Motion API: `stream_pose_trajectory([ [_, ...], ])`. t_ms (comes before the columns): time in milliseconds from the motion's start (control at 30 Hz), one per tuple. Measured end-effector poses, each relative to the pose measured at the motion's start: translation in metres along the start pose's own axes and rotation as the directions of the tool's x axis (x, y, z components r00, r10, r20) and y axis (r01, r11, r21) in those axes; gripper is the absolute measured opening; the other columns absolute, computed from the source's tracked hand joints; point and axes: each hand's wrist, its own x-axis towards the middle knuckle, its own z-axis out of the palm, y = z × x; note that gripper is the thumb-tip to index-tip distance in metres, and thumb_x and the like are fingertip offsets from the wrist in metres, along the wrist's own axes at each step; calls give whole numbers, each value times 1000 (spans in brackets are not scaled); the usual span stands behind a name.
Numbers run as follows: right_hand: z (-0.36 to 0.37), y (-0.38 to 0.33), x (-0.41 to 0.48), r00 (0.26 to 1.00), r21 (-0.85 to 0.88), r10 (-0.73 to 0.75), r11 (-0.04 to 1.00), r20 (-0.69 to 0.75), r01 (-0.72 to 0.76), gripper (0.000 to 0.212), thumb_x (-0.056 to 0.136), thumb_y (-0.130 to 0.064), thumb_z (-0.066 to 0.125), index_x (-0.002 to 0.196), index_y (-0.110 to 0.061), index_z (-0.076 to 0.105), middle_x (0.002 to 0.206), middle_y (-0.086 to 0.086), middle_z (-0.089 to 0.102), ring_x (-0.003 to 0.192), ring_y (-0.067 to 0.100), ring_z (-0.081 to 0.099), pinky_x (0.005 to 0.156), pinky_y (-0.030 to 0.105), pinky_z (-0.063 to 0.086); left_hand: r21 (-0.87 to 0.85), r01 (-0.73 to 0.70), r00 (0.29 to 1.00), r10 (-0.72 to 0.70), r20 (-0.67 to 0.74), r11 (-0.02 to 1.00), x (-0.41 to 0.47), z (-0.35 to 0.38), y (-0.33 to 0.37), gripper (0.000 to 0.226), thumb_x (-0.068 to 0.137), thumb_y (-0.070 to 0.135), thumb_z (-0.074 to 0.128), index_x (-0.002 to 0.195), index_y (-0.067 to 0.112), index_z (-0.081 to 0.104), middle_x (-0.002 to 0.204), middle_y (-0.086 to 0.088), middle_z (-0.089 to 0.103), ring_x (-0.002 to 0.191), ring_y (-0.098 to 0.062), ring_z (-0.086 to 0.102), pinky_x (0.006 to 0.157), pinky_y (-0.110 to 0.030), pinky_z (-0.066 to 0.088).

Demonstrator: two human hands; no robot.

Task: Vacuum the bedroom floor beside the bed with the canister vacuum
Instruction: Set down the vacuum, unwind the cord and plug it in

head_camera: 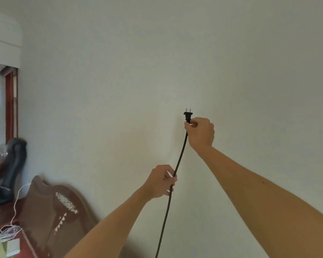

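A black two-pin plug [188, 115] points upward in front of the pale wall [119, 81]. My right hand [200, 133] pinches it just below the plug body. The black power cord [176, 164] runs down from the plug and out of the bottom of the frame. Lower down, my left hand [161, 181] grips the cord with curled fingers. The canister vacuum, the floor and any wall socket are out of view.
A brown carved headboard [56, 213] leans against the wall at the lower left. A black office chair [9, 170] stands at the left by a wooden desk. White cables [9, 231] lie coiled on a red-brown surface in the bottom left corner.
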Motion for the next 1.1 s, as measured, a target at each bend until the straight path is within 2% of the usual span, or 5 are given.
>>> stream_pose_trajectory([
  [333,-57,71,-13,986,-250,73,962,-151,-110,18,90,-19,64,85,-4,73,77,5,70,72,28,62,57,29,39,-115,-3,960,35,277,993,21,91,-15,12,95,0,59,85,5,59,67,-10,55,61,-26,56,59,-37,59],
  [500,-74,113,-37,984,-277,88,952,-158,-130,13,90,-21,64,89,-10,70,77,-1,69,70,20,61,62,26,40,-140,16,926,39,376,990,18,148,-37,11,94,1,59,84,5,59,69,-11,57,63,-27,58,69,-47,61],
  [600,-77,137,-61,983,-281,90,951,-161,-133,11,90,-19,64,87,-9,68,69,-3,63,65,19,57,61,27,41,-130,37,903,23,429,991,11,178,-56,9,94,1,59,86,4,59,72,-12,58,65,-26,60,68,-43,63],
  [833,-84,201,-134,975,-318,165,926,-146,-205,7,89,-17,64,85,-15,59,62,-11,53,58,11,49,58,24,39,-100,140,849,-68,523,985,-29,233,-121,7,93,2,59,86,1,59,74,-14,59,65,-26,61,68,-39,62],
  [1100,-74,284,-247,911,-286,394,865,-122,-412,15,92,-24,65,84,-12,63,60,-9,57,55,9,52,57,22,41,6,307,764,-250,595,952,-117,279,-219,7,93,1,58,86,-1,59,76,-20,59,67,-24,62,71,-43,63],
])
